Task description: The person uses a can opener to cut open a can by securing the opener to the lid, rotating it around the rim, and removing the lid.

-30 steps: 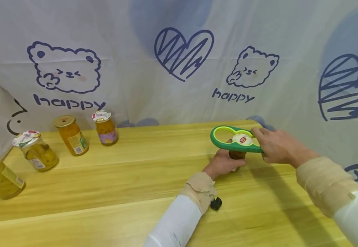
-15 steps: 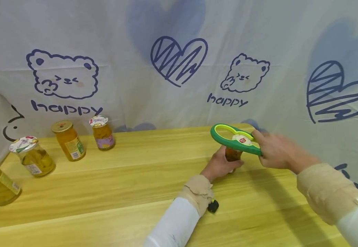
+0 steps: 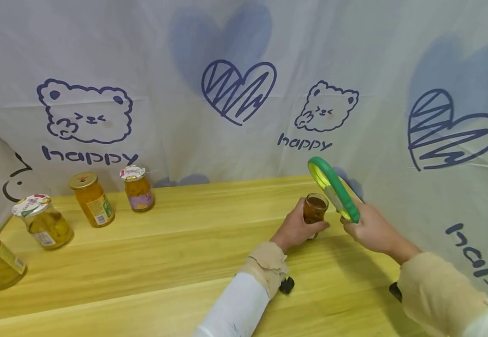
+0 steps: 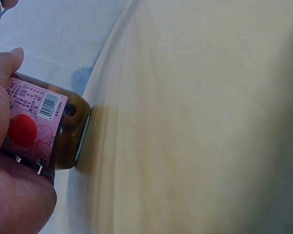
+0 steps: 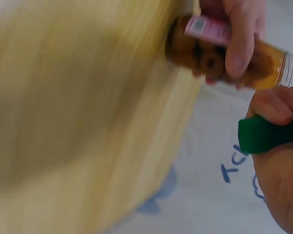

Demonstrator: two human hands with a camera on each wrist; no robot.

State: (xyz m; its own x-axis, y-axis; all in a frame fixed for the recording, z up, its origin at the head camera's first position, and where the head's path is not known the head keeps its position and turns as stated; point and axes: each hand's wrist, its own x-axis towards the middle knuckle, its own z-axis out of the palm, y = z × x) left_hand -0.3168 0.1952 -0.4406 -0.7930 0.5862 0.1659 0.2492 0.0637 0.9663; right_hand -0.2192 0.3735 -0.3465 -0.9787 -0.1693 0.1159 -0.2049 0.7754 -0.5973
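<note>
My left hand (image 3: 295, 229) grips a glass jar (image 3: 314, 208) of brown contents near the table's back right. The jar's mouth is uncovered, and dark liquid shows inside the rim. A pink label (image 4: 34, 122) with a red fruit and a barcode wraps the jar in the left wrist view. My right hand (image 3: 376, 233) grips the handle of a green and yellow jar opener (image 3: 341, 189), tilted up on edge just right of the jar mouth. A pale disc, looking like the jar's lid, shows edge-on within the opener. In the right wrist view, the opener's green handle end (image 5: 264, 135) pokes from my fist.
Along the left stand several filled jars: a small one with a purple label (image 3: 140, 194), an orange one with a gold lid (image 3: 94, 201), and yellow fruit jars (image 3: 47, 227) nearer me. A printed cloth (image 3: 176, 121) hangs behind the wooden table (image 3: 163, 262).
The opener has lifted off the jar top and turned from flat to upright, moving slightly right. The jar's mouth, covered before, is now uncovered. My left hand keeps its grip on the jar.
</note>
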